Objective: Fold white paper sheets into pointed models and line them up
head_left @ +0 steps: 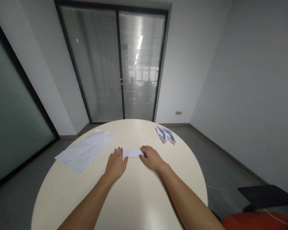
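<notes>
No text, label, brand, number or sign can be read anywhere here.

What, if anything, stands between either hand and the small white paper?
Nothing visible. The left hand and right hand are at opposite ends of the small white paper; the creased sheet lies off to the left.

We are holding our left forearm (93,199) and right forearm (182,191) out ahead, bare. Our left hand (116,163) is lying palm down, fingers pointing forward; our right hand (152,158) is pointing its fingers inward, thumb apart.
</notes>
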{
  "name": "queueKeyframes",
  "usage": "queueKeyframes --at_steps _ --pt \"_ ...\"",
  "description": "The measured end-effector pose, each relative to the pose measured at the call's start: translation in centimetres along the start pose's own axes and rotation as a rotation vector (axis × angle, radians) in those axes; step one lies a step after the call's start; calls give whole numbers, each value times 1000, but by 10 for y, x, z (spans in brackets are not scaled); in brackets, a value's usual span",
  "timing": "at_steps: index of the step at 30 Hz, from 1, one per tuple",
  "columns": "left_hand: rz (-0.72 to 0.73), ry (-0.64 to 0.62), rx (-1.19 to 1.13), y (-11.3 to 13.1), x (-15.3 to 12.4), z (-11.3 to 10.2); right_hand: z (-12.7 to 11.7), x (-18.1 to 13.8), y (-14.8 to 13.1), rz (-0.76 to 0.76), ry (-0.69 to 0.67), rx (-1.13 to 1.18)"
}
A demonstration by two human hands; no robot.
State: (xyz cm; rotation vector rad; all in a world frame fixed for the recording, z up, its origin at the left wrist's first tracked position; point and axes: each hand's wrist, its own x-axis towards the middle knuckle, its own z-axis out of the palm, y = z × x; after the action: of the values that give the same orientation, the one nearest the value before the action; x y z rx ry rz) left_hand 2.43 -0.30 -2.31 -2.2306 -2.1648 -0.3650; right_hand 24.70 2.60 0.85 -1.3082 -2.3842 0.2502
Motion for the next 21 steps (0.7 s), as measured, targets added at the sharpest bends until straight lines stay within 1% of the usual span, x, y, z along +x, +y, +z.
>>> queueKeyframes --at_steps 2,6,10,14,18,21 --pt "-11 29 -18 -3 2 1 0 1 2 -7 26 36" --pt "2 134 -90 -8 4 -5 1 2 6 14 60 88" --pt "11 193 -164 -6 4 -12 3 3 9 59 126 55" --pt "85 188 -234 1 1 -18 0 2 9 140 188 -10" --pt "185 168 -290 10 -3 -22 -1 3 7 188 156 32" --pt "279 157 -337 15 -5 -25 -1 4 4 183 124 86"
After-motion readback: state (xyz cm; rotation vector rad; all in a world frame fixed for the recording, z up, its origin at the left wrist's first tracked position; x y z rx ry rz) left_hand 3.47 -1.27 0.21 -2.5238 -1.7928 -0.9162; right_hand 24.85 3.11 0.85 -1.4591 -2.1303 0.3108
